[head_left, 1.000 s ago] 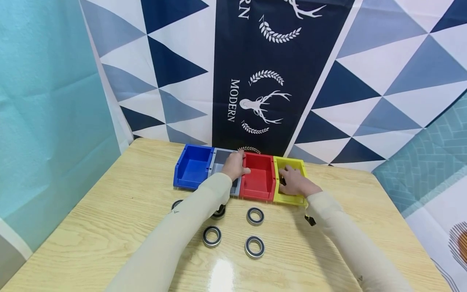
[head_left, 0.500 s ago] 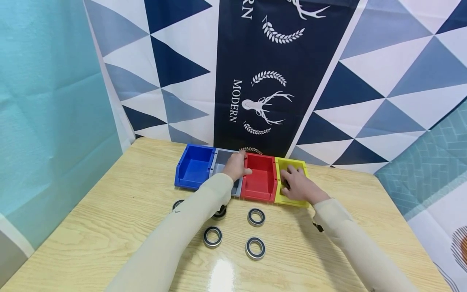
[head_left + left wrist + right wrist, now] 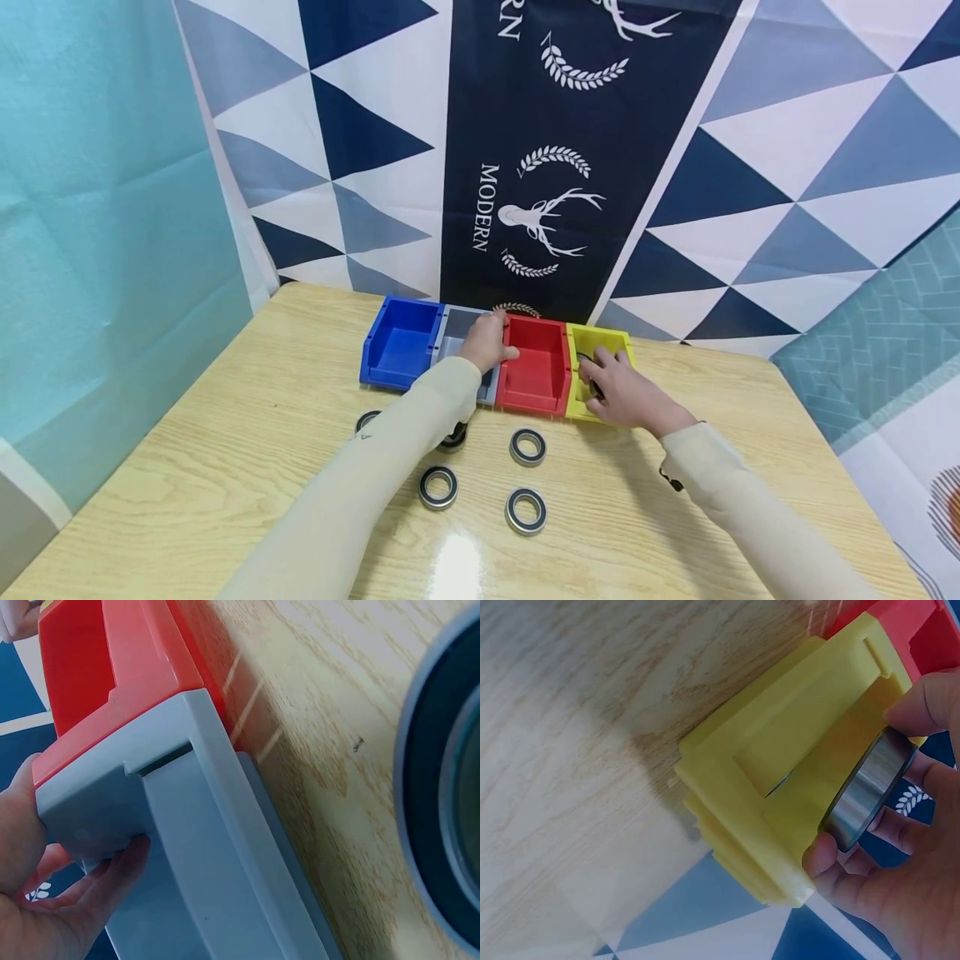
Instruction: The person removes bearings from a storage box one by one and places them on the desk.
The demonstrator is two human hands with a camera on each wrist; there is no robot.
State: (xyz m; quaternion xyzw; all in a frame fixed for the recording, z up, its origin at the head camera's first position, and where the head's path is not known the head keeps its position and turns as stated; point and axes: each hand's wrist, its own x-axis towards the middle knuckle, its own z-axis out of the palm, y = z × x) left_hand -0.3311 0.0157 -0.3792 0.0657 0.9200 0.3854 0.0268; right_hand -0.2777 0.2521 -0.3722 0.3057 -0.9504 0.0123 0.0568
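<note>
My right hand (image 3: 622, 392) is at the yellow storage bin (image 3: 628, 354). In the right wrist view its fingers and thumb pinch a ball bearing (image 3: 870, 787) by the rim, tilted over the bin's opening. My left hand (image 3: 483, 342) grips the adjoining side walls of the grey storage bin (image 3: 202, 825) and the red storage bin (image 3: 534, 367). Its fingertips reach inside the grey bin in the left wrist view. On the table in front lie a bearing (image 3: 528, 433), another bearing (image 3: 527, 528) and several more, two of them partly hidden by the left sleeve.
A blue storage bin (image 3: 405, 342) forms the left end of the joined row. The row stands near the back of the wooden table (image 3: 247, 433), before a patterned cloth backdrop (image 3: 375, 167). A light blue cloth (image 3: 120, 250) hangs on the left.
My right hand has drawn slightly back and to the right at the yellow bin, and the bearing in its fingers shows more. The left hand keeps its place.
</note>
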